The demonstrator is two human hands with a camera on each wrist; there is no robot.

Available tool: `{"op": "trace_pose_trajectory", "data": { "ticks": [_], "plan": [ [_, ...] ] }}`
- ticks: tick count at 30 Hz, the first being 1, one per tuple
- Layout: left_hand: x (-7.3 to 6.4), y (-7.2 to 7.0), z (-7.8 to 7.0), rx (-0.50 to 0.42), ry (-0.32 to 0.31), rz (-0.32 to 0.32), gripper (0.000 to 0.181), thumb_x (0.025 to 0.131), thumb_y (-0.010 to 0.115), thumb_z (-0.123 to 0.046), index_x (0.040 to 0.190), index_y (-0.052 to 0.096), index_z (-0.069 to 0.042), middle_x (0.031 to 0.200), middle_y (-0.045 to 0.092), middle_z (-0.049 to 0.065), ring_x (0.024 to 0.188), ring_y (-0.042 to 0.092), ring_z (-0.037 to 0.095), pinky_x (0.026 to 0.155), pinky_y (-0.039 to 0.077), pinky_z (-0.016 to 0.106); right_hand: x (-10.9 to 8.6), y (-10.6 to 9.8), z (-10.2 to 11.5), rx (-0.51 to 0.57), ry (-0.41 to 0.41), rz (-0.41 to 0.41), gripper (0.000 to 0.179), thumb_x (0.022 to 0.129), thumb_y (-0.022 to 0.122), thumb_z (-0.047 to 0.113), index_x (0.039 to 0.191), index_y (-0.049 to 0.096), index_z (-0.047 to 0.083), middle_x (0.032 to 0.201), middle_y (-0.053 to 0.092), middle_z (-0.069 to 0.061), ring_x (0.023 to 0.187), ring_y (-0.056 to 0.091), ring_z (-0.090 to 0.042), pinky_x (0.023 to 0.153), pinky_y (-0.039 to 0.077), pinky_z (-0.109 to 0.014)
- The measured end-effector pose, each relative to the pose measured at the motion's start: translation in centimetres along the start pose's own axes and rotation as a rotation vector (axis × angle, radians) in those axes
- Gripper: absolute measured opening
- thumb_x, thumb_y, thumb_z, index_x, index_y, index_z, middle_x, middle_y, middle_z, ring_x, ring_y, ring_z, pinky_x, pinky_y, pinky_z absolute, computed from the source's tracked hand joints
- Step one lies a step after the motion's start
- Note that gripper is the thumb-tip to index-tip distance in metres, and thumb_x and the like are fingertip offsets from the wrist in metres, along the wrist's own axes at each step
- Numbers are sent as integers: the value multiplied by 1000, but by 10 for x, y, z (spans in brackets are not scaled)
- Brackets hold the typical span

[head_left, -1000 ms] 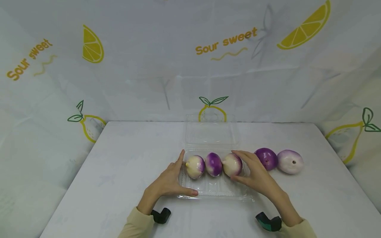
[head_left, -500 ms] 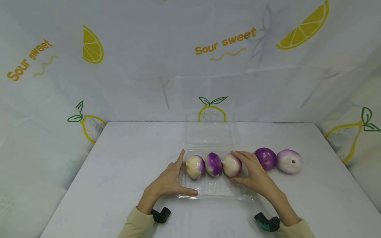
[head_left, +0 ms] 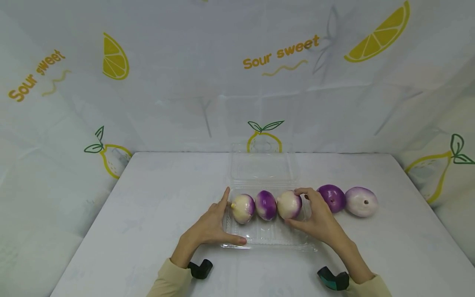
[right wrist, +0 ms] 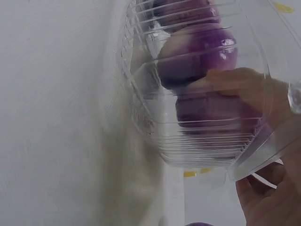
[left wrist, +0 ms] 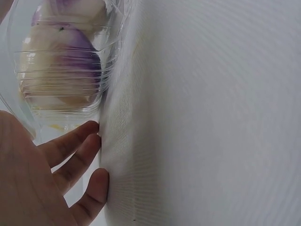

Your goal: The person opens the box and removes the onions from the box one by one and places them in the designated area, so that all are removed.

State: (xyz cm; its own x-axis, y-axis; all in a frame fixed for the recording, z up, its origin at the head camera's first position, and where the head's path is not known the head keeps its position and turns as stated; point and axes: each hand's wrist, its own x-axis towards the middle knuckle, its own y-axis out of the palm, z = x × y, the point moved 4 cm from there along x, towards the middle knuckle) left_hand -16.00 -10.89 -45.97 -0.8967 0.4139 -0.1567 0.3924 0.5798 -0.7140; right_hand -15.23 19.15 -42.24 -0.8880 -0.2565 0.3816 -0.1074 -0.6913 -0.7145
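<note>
Three glossy purple-and-white onions stand in a row in a clear plastic clamshell box [head_left: 267,239], its lid [head_left: 264,167] folded back. My right hand [head_left: 319,214] has its thumb and a bent finger around the rightmost onion [head_left: 288,205], thumb at its near side. In the right wrist view that thumb [right wrist: 235,84] shows over the onion through the box wall; the other fingers stay outside. My left hand [head_left: 209,225] spreads around the box's left side, thumb on the front rim. Nearest it is the left onion [head_left: 243,208]; a purple onion [head_left: 266,205] is in the middle.
Outside the box, to the right, lie a dark purple onion [head_left: 332,197] and a pale lilac onion [head_left: 361,202] side by side. The white table [head_left: 148,198] runs back to a cloth backdrop [head_left: 178,82] printed with lemons.
The fingers of my right hand have shifted a little right along the rightmost onion, uncovering more of its purple side. My left hand and the box have stayed put.
</note>
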Motion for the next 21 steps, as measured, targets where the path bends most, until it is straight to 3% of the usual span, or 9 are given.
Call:
{"op": "trace_pose_trajectory", "data": {
  "ticks": [4, 7, 15, 19, 21],
  "plan": [
    [0, 0, 1, -3, -4, 4, 149, 61, 90, -66, 166, -8, -24, 153, 52, 7, 142, 45, 28, 115, 41, 57, 0, -2, 0, 19, -70, -82, 75, 57, 99, 10, 120, 59, -3, 119, 68, -14, 112, 59, -27, 103, 41, -14],
    [0, 1, 1, -7, -4, 5, 149, 61, 90, -66, 165, -9, -25, 154, 52, 7, 143, 44, 28, 115, 41, 57, 1, -2, -1, 45, -96, -123, 75, 55, 99, 9, 120, 62, 0, 118, 69, -12, 113, 58, -18, 102, 33, -4],
    [0, 1, 1, -9, -4, 7, 149, 61, 90, -66, 165, -8, -25, 154, 51, 7, 142, 44, 28, 114, 42, 58, 2, -3, 2, 165, -94, -133, 76, 57, 97, 1, 123, 59, 4, 122, 57, -10, 119, 50, 4, 107, 38, -5],
    [0, 0, 1, -7, -2, 5, 149, 61, 90, -66, 166, -8, -24, 154, 52, 7, 142, 44, 28, 115, 42, 58, 1, -3, 4, 160, -77, -128, 78, 58, 97, 0, 126, 60, 6, 123, 52, -9, 115, 49, 6, 101, 55, -34],
    [0, 0, 1, -6, -2, 4, 149, 61, 90, -65, 166, -8, -24, 154, 52, 7, 142, 45, 28, 115, 42, 57, 1, -3, 5, 132, -73, -135, 78, 58, 97, 1, 128, 62, 9, 124, 52, -8, 115, 47, 4, 99, 56, -38]
  ]
}}
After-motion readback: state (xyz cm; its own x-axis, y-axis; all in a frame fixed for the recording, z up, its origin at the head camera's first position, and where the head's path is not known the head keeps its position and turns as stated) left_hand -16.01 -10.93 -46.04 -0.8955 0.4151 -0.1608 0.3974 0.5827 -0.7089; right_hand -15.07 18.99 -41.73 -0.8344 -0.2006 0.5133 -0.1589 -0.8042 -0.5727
